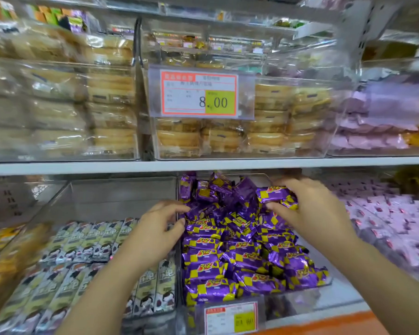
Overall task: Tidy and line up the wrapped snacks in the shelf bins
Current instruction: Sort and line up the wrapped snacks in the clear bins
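Lower shelf, far left: cream-wrapped bars [82, 262] lie in neat rows in a clear bin, long sides touching. Above them, past the white shelf board [58, 169], the bins hold stacked round pastries [107, 93], blurred.

Your left grip [153, 230] reaches over the bars to the divider between the two lower bins. It is open: fingers loosely spread, thumb apart from them, fingertips at the left edge of the purple pile. It holds nothing that shows.

Centre: the purple-and-yellow snacks [240, 257] fill the middle bin [348, 293]. The near ones lie roughly in rows, flat and crosswise. Those at the back are jumbled, some standing on end. A price tag [231, 317] hangs on the bin's front wall. A larger tag reading 8.00 [198, 94] hangs on the pastry bin above.

Your right grip [310, 209] is over the back right of the pile, closed round a single purple pack [273, 193]. Fingers are curled over its top and the thumb is beneath it. The pack sits level, lifted just above the heap.

Right: pink-wrapped packs [397, 226] fill the next lower bin, with lilac packs [377, 126] in the bin above; both are blurred.
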A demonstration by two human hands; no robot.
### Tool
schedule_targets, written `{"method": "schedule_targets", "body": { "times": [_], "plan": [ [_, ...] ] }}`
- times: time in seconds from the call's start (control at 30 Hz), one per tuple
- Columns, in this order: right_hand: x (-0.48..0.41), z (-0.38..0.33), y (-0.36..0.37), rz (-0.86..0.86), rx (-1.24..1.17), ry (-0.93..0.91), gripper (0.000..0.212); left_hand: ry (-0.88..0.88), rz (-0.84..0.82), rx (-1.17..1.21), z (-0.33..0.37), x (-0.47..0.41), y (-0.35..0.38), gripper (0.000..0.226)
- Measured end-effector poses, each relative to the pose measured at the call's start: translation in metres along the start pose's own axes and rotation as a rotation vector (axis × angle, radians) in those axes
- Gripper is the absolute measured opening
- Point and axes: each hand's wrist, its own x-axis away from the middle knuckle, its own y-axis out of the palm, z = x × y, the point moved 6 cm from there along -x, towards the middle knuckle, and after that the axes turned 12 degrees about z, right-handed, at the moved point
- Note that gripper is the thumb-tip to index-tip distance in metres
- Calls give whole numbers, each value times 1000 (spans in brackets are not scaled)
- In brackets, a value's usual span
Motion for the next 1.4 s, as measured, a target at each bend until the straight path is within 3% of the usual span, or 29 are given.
{"method": "schedule_targets", "body": {
  "times": [0.23,0.5,0.57,0.77,0.93,1.13,1.2,1.27,1.33,1.4],
  "plan": [
    [63,8,15,-123,300,-177,50,-6,-2,-16,4,6,0,26],
    [70,14,17,-407,241,-106,128,-5,-4,-33,12,14,-3,26],
    [61,10,12,-445,202,-89,133,-5,-7,-5,11,14,-5,25],
    [53,-12,41,-441,21,-216,120,-26,-7,49,5,11,-5,22],
    [49,-2,58,-354,-162,-196,68,-8,15,18,2,6,-5,24],
    [36,1,53,-120,-227,-214,42,-8,86,-125,3,3,-4,25],
    [32,1,52,-108,-231,-202,32,96,205,-280,25,4,-9,23],
    [33,1,54,-119,-256,-195,31,272,233,-251,66,11,-4,20],
    [34,5,52,-76,-305,-182,32,346,39,-159,101,22,22,20],
    [32,11,48,-22,-340,-144,32,291,-230,-85,120,36,58,18]
  ]
}}
